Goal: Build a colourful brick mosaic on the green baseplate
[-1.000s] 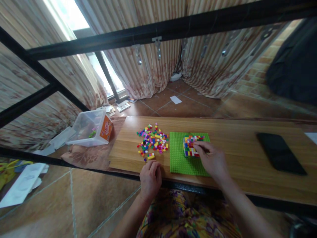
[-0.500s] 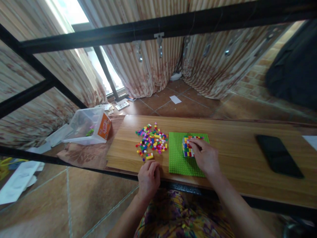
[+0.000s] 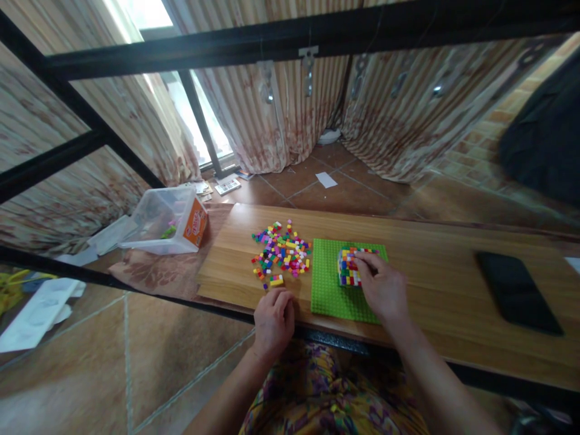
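Note:
On a green studded baseplate [image 3: 327,284] stands a low block of many-coloured toy bricks [image 3: 347,266]. Over its right part, my right hand [image 3: 384,287] has thumb and fingers pinched together at the top bricks; whatever sits between the fingertips is hidden. My left hand [image 3: 274,315] rests at the table's front edge, left of the baseplate, with its fingers curled in; the inside of the fist cannot be seen. Just beyond its knuckles lies a small yellow joined piece [image 3: 276,280] with other colours on top. Loose bricks [image 3: 283,249] lie scattered behind it.
A clear plastic box [image 3: 156,226] with an orange label stands tilted at the table's left end, a few bricks inside. On the right lies a black phone-like slab [image 3: 519,293]. A dark metal bar [image 3: 281,42] crosses above the far side of the wooden table [image 3: 435,272].
The view has shifted slightly, moving the scene a little to the right. Both hands keep about the same places and poses, the right one still at the brick block.

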A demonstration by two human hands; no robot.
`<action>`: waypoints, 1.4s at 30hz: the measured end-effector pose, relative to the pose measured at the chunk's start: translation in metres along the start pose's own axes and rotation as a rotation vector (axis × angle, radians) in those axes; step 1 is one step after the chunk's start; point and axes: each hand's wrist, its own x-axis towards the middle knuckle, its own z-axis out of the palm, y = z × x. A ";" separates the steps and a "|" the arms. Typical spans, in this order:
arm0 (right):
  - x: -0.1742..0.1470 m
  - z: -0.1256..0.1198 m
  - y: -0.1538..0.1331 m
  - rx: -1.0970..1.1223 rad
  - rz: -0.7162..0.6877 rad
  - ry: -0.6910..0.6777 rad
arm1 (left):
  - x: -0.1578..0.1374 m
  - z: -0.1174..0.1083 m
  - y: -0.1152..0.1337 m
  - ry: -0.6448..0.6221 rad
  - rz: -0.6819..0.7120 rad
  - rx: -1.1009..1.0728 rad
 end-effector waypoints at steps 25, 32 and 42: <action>0.004 0.005 -0.005 -0.178 -0.100 -0.006 | 0.000 0.001 -0.001 -0.029 -0.017 -0.022; -0.001 -0.002 -0.006 -0.088 -0.105 0.004 | 0.000 -0.001 0.000 -0.026 -0.005 -0.024; -0.014 -0.033 0.043 -0.212 -0.169 0.121 | 0.001 -0.006 0.005 -0.034 -0.006 -0.045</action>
